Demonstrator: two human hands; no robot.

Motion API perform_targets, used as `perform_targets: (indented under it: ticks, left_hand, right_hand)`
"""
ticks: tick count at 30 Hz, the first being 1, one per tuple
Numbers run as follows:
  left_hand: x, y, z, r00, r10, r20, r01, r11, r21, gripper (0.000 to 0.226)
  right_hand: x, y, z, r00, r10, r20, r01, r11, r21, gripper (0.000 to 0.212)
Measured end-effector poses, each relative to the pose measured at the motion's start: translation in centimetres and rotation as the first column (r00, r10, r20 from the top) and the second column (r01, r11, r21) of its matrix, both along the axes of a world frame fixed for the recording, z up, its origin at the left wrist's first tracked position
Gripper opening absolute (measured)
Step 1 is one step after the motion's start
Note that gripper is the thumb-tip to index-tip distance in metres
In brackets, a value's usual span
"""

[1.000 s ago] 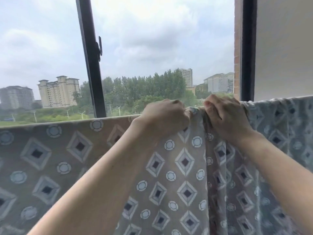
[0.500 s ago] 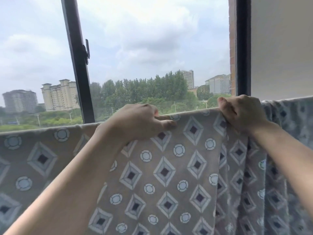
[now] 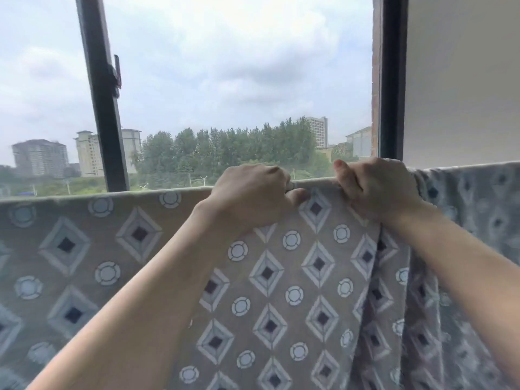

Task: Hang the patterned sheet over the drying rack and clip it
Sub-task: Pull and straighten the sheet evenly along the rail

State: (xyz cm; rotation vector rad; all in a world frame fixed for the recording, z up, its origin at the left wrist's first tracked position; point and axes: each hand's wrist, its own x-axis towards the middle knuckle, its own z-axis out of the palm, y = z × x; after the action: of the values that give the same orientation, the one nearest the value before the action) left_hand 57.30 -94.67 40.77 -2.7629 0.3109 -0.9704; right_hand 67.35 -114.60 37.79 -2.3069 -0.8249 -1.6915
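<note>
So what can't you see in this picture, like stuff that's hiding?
- Drying rack bar: head view, covered by the patterned sheet draped over it.
- Clips: none can be made out; any would be behind the hands.
- Fingertips of the left hand and right hand: curled over the top edge, behind the sheet.
- Sheet's bottom: cut off by the lower picture edge.

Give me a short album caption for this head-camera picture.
Both hands, left hand and right hand, grip the patterned sheet along its top fold before an open window.
</note>
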Motion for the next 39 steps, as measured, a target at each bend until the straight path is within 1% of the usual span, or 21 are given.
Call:
perform_targets:
  ticks: [3, 6, 9, 11, 13, 15, 16, 19, 21, 26, 29, 31, 33, 35, 37, 39]
  left_hand:
    - [-0.3, 0.6, 0.0, 1.0, -0.013, -0.025, 0.012, 0.999, -0.03, 0.048]
    - [-0.7, 0.5, 0.2, 0.997, 0.03, -0.067, -0.033, 0.998, -0.053, 0.048]
    - [-1.0, -0.7, 1.1, 0.976, 0.109, -0.191, -0.123, 0.99, -0.067, 0.052]
    - [-0.7, -2.1, 2.0, 0.961, 0.103, -0.257, -0.127, 0.989, -0.08, 0.054]
    - [0.4, -4.5, 2.5, 0.969, 0.048, -0.24, -0.07, 0.994, -0.084, 0.056]
    - [1.7, -7.0, 2.2, 0.98, -0.011, -0.201, -0.007, 0.996, -0.088, 0.044]
    - [2.3, -7.9, 1.7, 0.983, -0.028, -0.182, 0.013, 0.997, -0.08, 0.044]
    - [3.7, -8.4, 0.3, 0.998, -0.029, -0.053, 0.03, 0.999, 0.017, 0.048]
    - [3.7, -8.2, 0.0, 0.999, -0.035, -0.012, 0.035, 0.998, 0.042, 0.049]
    - [3.3, -7.5, 0.3, 0.997, -0.074, -0.032, 0.075, 0.996, 0.039, 0.046]
    - [2.9, -7.1, 0.5, 0.995, -0.05, -0.083, 0.052, 0.999, 0.013, 0.047]
    - [2.6, -7.2, 0.8, 0.992, -0.028, -0.121, 0.029, 1.0, 0.0, 0.046]
    - [2.3, -7.7, 1.3, 0.98, -0.006, -0.198, 0.001, 1.0, -0.022, 0.044]
    - [2.1, -8.9, 2.2, 0.958, 0.003, -0.286, -0.022, 0.998, -0.064, 0.042]
    - [2.6, -11.0, 3.0, 0.953, -0.012, -0.303, -0.004, 0.999, -0.052, 0.041]
    - [3.9, -13.9, 3.4, 0.957, -0.063, -0.285, 0.056, 0.998, -0.033, 0.043]
  right_hand:
    - [1.1, -2.8, 0.2, 0.999, -0.036, -0.009, 0.036, 0.999, 0.011, 0.054]
    - [1.7, -5.0, 0.3, 0.998, -0.03, -0.061, 0.034, 0.997, 0.072, 0.054]
    - [2.2, -5.5, 0.4, 0.996, -0.074, -0.057, 0.079, 0.993, 0.084, 0.064]
    - [2.2, -5.0, 0.3, 0.996, -0.079, -0.038, 0.082, 0.994, 0.073, 0.064]
    - [2.1, -4.6, 0.2, 0.997, -0.078, -0.021, 0.079, 0.994, 0.069, 0.058]
    - [2.1, -4.6, 0.2, 0.996, -0.087, -0.009, 0.088, 0.993, 0.074, 0.058]
    - [2.2, -4.7, 0.2, 0.996, -0.088, -0.011, 0.089, 0.993, 0.072, 0.058]
    - [2.4, -5.8, 0.2, 0.998, -0.063, -0.03, 0.065, 0.997, 0.048, 0.054]
    - [2.7, -6.9, 0.3, 0.998, -0.054, -0.024, 0.055, 0.998, 0.035, 0.051]
    - [3.8, -9.6, 0.4, 0.997, -0.054, -0.059, 0.056, 0.998, 0.034, 0.054]
    - [4.7, -11.5, 0.3, 0.996, -0.035, -0.077, 0.035, 0.999, -0.006, 0.055]
    - [5.2, -12.8, 0.2, 0.998, 0.002, -0.062, -0.003, 1.0, -0.024, 0.055]
    - [5.7, -14.7, -0.2, 0.997, 0.046, -0.064, -0.046, 0.999, 0.004, 0.054]
    - [5.9, -16.9, -0.6, 0.989, 0.091, -0.112, -0.082, 0.993, 0.08, 0.047]
    - [5.9, -18.7, -0.7, 0.976, 0.146, -0.163, -0.125, 0.983, 0.136, 0.044]
    - [6.1, -19.9, -0.5, 0.964, 0.169, -0.204, -0.141, 0.979, 0.145, 0.043]
